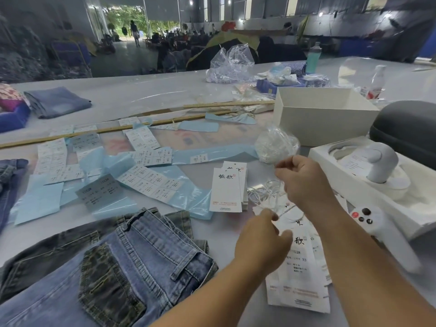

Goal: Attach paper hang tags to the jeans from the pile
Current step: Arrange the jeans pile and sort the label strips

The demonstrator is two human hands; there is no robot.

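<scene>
A: So, hands?
B: Both pinch one white string (286, 210): left hand (260, 234) low, right hand (304, 179) high.
A: Tags, jeans?
B: Two hang tag stacks: (228, 187), (300, 267). Jeans pile (132, 256) bottom left.

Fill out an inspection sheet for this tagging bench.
Surface: pale table, mostly covered.
Job's things: jeans at the near edge; hang tags stacked centre; more tags under the forearms.
Clutter: label sheets, blue backing paper, open white box, plastic bags.
Grips: left hand and right hand both pinch a string.
Cables: nothing seen; loose white strings only.
Surroundings: factory hall, people far off.
</scene>
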